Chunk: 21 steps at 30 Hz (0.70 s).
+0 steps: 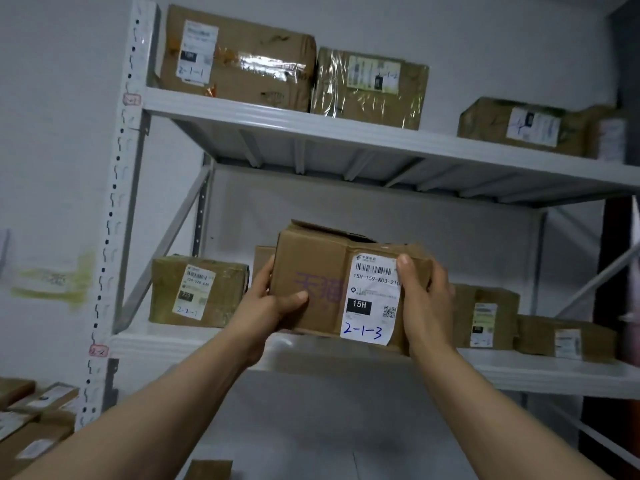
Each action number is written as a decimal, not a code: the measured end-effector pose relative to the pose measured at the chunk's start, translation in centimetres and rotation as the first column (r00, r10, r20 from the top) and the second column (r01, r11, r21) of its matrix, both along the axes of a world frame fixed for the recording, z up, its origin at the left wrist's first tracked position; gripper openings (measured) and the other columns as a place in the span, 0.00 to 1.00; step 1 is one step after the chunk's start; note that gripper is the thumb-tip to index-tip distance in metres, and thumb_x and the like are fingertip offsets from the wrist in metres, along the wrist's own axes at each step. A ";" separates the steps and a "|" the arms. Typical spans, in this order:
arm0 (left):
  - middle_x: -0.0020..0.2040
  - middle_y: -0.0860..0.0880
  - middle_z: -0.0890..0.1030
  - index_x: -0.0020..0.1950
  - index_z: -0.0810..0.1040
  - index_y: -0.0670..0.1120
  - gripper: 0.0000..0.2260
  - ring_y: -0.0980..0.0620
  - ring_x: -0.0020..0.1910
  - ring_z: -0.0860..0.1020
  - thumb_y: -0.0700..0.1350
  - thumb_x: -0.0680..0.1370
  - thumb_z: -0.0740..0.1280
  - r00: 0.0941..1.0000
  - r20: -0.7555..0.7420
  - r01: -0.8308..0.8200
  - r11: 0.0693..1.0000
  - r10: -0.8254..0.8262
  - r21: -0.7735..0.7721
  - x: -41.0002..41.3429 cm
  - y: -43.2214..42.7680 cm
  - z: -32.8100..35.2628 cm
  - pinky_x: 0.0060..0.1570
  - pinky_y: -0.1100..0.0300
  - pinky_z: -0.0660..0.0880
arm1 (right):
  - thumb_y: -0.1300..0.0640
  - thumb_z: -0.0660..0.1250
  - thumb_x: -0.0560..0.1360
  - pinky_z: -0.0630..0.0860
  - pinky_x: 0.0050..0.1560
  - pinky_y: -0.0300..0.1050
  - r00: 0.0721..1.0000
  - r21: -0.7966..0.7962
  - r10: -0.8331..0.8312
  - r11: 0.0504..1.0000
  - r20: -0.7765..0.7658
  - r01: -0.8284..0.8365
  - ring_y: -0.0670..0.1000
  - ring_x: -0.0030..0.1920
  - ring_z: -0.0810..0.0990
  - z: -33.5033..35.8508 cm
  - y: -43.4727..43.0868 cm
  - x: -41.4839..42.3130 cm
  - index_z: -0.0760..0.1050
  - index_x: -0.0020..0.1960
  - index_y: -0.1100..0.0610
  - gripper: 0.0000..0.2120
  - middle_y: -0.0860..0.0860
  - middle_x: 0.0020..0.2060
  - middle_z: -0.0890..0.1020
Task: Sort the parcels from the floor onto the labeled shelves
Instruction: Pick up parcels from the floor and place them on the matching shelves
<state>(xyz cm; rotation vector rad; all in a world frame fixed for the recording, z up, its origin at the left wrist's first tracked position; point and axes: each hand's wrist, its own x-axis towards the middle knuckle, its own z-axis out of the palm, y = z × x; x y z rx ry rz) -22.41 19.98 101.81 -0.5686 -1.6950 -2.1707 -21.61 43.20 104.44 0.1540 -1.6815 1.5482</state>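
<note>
I hold a brown cardboard parcel [311,271] in front of the white rack, level with the middle shelf [166,341]. Its white label reads 2-1-3 in blue pen. My left hand [268,303] grips its left end, thumb on the front face. My right hand [424,292] grips its right end, thumb on the label. The top shelf [242,112], tagged 2-1 on its post, carries parcels marked 2-1-1 [239,60] and 1-2 [370,88]. A parcel marked 2-2-1 [197,291] sits on the middle shelf, whose post tag reads 2-2.
More parcels stand on the top shelf at the right [523,128] and on the middle shelf at the right [485,317]. Several parcels lie on the floor at the lower left [34,424]. A gap lies on the top shelf between the second and third parcels.
</note>
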 end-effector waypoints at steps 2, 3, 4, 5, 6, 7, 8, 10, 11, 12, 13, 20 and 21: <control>0.58 0.49 0.83 0.71 0.69 0.54 0.34 0.47 0.54 0.83 0.40 0.69 0.78 0.996 -0.076 -0.038 0.999 0.037 -0.006 -0.8 0.8 3.1 0.48 0.52 0.81 | 0.26 0.63 0.66 0.75 0.61 0.61 0.993 -0.021 -0.017 1.000 -0.120 0.014 0.55 0.62 0.75 3.5 0.4 0.1 0.67 0.62 0.36 0.28 0.47 0.61 0.73; 0.59 0.48 0.82 0.72 0.68 0.52 0.37 0.47 0.55 0.83 0.43 0.66 0.80 0.993 -0.102 -0.052 0.999 0.052 0.000 -1.2 1.1 4.5 0.50 0.52 0.81 | 0.26 0.64 0.66 0.76 0.60 0.60 0.984 -0.030 -0.023 0.999 -0.177 0.018 0.55 0.62 0.76 5.2 0.8 0.1 0.66 0.60 0.36 0.27 0.47 0.60 0.75; 0.60 0.47 0.81 0.71 0.67 0.50 0.39 0.46 0.55 0.83 0.46 0.64 0.81 0.990 -0.131 -0.052 0.999 0.054 0.016 -1.7 1.5 5.8 0.52 0.50 0.81 | 0.26 0.65 0.66 0.76 0.59 0.58 0.975 -0.033 -0.031 0.999 -0.221 0.024 0.54 0.61 0.76 6.8 1.1 0.1 0.66 0.58 0.37 0.26 0.46 0.60 0.76; 0.61 0.45 0.81 0.71 0.68 0.49 0.41 0.45 0.55 0.83 0.47 0.61 0.82 0.985 -0.168 -0.041 0.999 0.046 0.033 -2.1 1.8 7.0 0.54 0.48 0.80 | 0.26 0.65 0.66 0.77 0.59 0.57 0.966 -0.037 -0.035 0.999 -0.255 0.026 0.52 0.60 0.77 8.3 1.5 0.1 0.66 0.55 0.36 0.24 0.46 0.59 0.76; 0.61 0.45 0.81 0.71 0.68 0.49 0.42 0.44 0.56 0.83 0.48 0.60 0.81 0.976 -0.214 -0.026 0.999 0.035 0.044 -2.6 2.2 8.2 0.56 0.46 0.79 | 0.27 0.66 0.66 0.78 0.58 0.56 0.959 -0.050 -0.027 0.999 -0.284 0.013 0.51 0.58 0.78 9.7 1.9 0.0 0.67 0.52 0.36 0.21 0.46 0.57 0.78; 0.61 0.46 0.80 0.71 0.67 0.51 0.42 0.45 0.56 0.82 0.48 0.60 0.81 0.964 -0.267 -0.008 0.999 0.020 0.045 -3.1 2.5 9.3 0.57 0.46 0.79 | 0.28 0.67 0.67 0.79 0.57 0.57 0.952 -0.076 -0.007 0.997 -0.307 -0.017 0.50 0.56 0.80 10.9 2.3 -0.1 0.68 0.50 0.36 0.19 0.46 0.56 0.79; 0.62 0.48 0.80 0.72 0.67 0.52 0.42 0.46 0.57 0.82 0.48 0.61 0.81 0.947 -0.321 0.019 0.999 -0.005 0.038 -3.6 2.9 10.2 0.58 0.47 0.79 | 0.30 0.69 0.67 0.80 0.56 0.58 0.944 -0.109 0.019 0.992 -0.330 -0.058 0.50 0.54 0.82 12.1 2.7 -0.4 0.68 0.49 0.37 0.18 0.47 0.55 0.81; 0.63 0.50 0.79 0.74 0.64 0.55 0.41 0.48 0.59 0.81 0.44 0.65 0.78 0.904 -0.419 0.097 0.995 -0.081 0.018 -4.9 3.6 12.1 0.55 0.52 0.79 | 0.33 0.71 0.68 0.82 0.54 0.58 0.930 -0.178 0.043 0.977 -0.364 -0.115 0.51 0.52 0.85 14.2 3.4 -1.0 0.71 0.50 0.40 0.17 0.48 0.53 0.83; 0.62 0.52 0.80 0.75 0.63 0.57 0.42 0.49 0.59 0.81 0.42 0.65 0.77 0.881 -0.457 0.137 0.991 -0.120 0.004 -5.7 3.9 13.0 0.53 0.54 0.79 | 0.35 0.72 0.69 0.82 0.53 0.58 0.924 -0.196 0.051 0.971 -0.379 -0.134 0.52 0.50 0.85 15.1 3.7 -1.4 0.72 0.51 0.41 0.17 0.48 0.52 0.84; 0.62 0.53 0.80 0.75 0.62 0.59 0.42 0.50 0.59 0.81 0.41 0.65 0.78 0.863 -0.482 0.169 0.986 -0.151 -0.006 -6.4 4.3 13.8 0.51 0.56 0.80 | 0.37 0.73 0.71 0.83 0.52 0.58 0.915 -0.200 0.070 0.967 -0.398 -0.161 0.52 0.49 0.86 15.9 4.2 -1.9 0.72 0.53 0.43 0.17 0.49 0.51 0.85; 0.62 0.54 0.80 0.74 0.63 0.60 0.43 0.50 0.59 0.81 0.42 0.65 0.78 0.852 -0.496 0.192 0.981 -0.168 -0.002 -7.0 4.7 14.7 0.51 0.55 0.80 | 0.40 0.73 0.72 0.83 0.51 0.59 0.902 -0.182 0.105 0.963 -0.420 -0.196 0.52 0.48 0.87 16.6 4.7 -2.5 0.73 0.56 0.45 0.18 0.50 0.50 0.86; 0.59 0.46 0.82 0.73 0.66 0.48 0.35 0.47 0.51 0.83 0.46 0.68 0.75 0.834 -0.523 0.313 0.931 -0.175 0.189 -10.6 8.0 21.9 0.53 0.49 0.79 | 0.55 0.75 0.71 0.81 0.58 0.59 0.800 0.116 0.266 0.963 -0.537 -0.243 0.55 0.60 0.82 19.4 8.5 -5.4 0.63 0.72 0.44 0.34 0.53 0.64 0.80; 0.57 0.47 0.83 0.73 0.65 0.47 0.36 0.49 0.50 0.83 0.47 0.68 0.75 0.825 -0.533 0.331 0.925 -0.188 0.186 -10.7 8.5 22.7 0.50 0.51 0.79 | 0.56 0.75 0.72 0.81 0.56 0.57 0.786 0.168 0.284 0.959 -0.549 -0.229 0.55 0.62 0.82 19.8 8.6 -5.6 0.61 0.74 0.41 0.37 0.51 0.65 0.80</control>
